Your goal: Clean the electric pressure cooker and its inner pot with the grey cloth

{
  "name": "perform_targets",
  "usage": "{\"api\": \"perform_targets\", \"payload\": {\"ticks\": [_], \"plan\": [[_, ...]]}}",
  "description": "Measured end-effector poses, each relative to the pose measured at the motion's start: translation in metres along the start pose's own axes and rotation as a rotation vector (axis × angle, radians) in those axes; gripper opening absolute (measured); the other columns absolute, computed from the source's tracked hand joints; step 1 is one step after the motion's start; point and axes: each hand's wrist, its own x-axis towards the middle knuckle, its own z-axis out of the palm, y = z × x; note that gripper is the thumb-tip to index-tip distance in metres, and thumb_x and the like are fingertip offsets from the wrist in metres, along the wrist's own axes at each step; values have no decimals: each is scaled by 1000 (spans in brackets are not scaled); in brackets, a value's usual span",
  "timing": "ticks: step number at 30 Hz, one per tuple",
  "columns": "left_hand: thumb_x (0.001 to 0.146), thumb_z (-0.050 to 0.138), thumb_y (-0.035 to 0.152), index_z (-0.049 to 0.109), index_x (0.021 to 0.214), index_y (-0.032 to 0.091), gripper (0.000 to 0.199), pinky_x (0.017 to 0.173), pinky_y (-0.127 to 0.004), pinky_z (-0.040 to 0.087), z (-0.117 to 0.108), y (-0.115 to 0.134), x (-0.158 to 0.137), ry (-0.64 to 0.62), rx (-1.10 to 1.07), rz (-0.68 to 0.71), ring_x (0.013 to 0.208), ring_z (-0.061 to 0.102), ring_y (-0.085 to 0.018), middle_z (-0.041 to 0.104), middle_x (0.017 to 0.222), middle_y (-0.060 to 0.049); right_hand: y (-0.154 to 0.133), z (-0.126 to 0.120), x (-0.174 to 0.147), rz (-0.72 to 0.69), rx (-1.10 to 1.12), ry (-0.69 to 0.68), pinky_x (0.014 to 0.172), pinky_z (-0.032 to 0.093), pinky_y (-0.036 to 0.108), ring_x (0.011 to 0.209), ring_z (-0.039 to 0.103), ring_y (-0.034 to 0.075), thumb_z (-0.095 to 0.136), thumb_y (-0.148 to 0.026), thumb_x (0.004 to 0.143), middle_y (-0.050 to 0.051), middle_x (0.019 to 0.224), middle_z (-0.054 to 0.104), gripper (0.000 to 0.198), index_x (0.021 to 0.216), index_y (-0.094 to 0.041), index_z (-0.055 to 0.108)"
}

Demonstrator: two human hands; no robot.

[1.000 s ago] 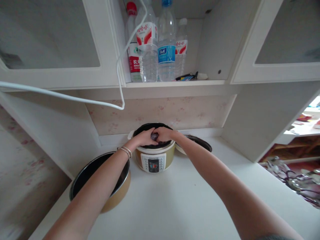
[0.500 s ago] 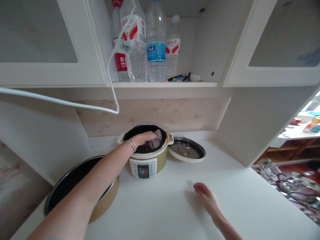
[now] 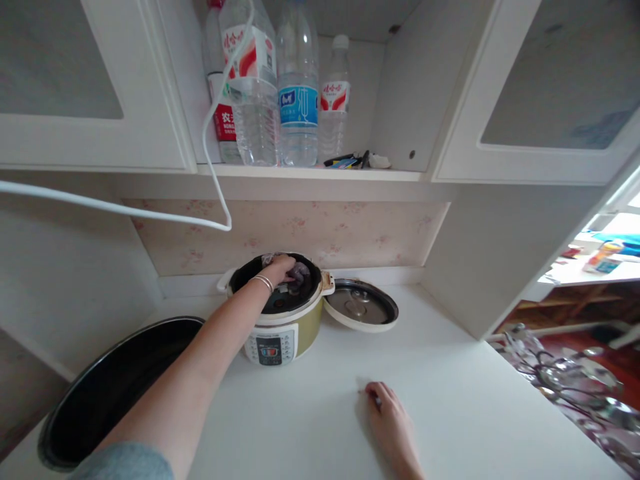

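Observation:
My left hand (image 3: pixel 280 269) reaches inside the green-and-white electric cooker (image 3: pixel 309 333), its fingers closed on a crumpled greyish cloth (image 3: pixel 299 275). Part of the cloth bunches up behind the hand against the far wall. A silver bangle circles that wrist. The cooker's lid (image 3: pixel 361 307) lies upside down at its right side. On the white counter (image 3: pixel 310 427), nearer to me, my right hand (image 3: pixel 389 420) rests with curled fingers; a small dark spot shows between them, too small to name.
A large black-lined pot (image 3: pixel 120 373) stands at the left, partly behind my left forearm. Plastic bottles (image 3: pixel 297 127) fill the shelf above, and a white cable (image 3: pixel 150 212) hangs in front. Metal utensils (image 3: pixel 575 380) are heaped beyond the counter's right side.
My left hand has shifted with the cloth toward the back of the cooker. My right hand has come down onto the counter and its fingers have curled. The view has moved slightly right.

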Motion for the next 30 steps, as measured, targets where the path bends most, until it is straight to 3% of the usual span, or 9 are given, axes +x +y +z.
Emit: {"api": "perform_targets", "payload": {"ticks": [4, 7, 12, 15, 20, 26, 30], "plan": [[87, 62, 29, 62, 108, 13, 26, 77, -35, 55, 0, 2, -11, -224, 270, 46, 88, 64, -18, 65, 105, -7, -3, -1, -1, -21, -25, 9, 81, 42, 27, 94, 61, 17, 38, -28, 88, 2, 98, 67, 22, 91, -26, 60], [69, 71, 11, 68, 83, 12, 15, 64, -29, 53, -10, 6, -26, -368, 456, 115, 68, 65, -17, 70, 80, -5, -6, -3, -2, -34, -40, 12, 81, 42, 27, 93, 60, 18, 37, -27, 89, 2, 97, 66, 22, 91, -26, 60], [46, 66, -2, 71, 71, 17, 32, 59, -28, 51, -36, 8, -52, -531, 760, 205, 62, 65, -20, 71, 68, -1, -7, -3, -5, -65, -65, 10, 82, 41, 28, 93, 60, 18, 37, -24, 89, 2, 96, 66, 23, 91, -25, 60], [41, 64, -4, 68, 57, 18, 28, 59, -29, 50, -58, 3, -60, -524, 952, 233, 62, 63, -22, 67, 56, -1, -7, -2, -7, -106, -87, 13, 82, 41, 28, 92, 59, 17, 37, -22, 88, 2, 97, 65, 24, 90, -25, 61], [47, 71, 5, 61, 44, 19, 18, 67, -31, 50, -88, -9, -54, -410, 1112, 282, 69, 66, -27, 64, 51, -6, -5, -1, -8, -158, -106, -3, 83, 41, 29, 92, 58, 18, 38, -21, 88, 3, 97, 65, 24, 87, -24, 62], [57, 74, 13, 61, 49, 20, 16, 86, -44, 46, -76, -19, -29, -241, 1029, 473, 105, 62, -34, 65, 61, -9, -8, -2, -9, -155, -108, -4, 85, 40, 29, 92, 58, 19, 38, -20, 89, 3, 98, 65, 24, 88, -24, 62], [56, 68, 6, 63, 52, 27, 22, 100, -47, 39, -64, -21, -16, -264, 927, 596, 128, 47, -30, 70, 77, -7, -10, -2, -8, -134, -118, 14, 83, 41, 28, 91, 59, 18, 40, -20, 88, 2, 97, 65, 23, 87, -25, 62]]}}
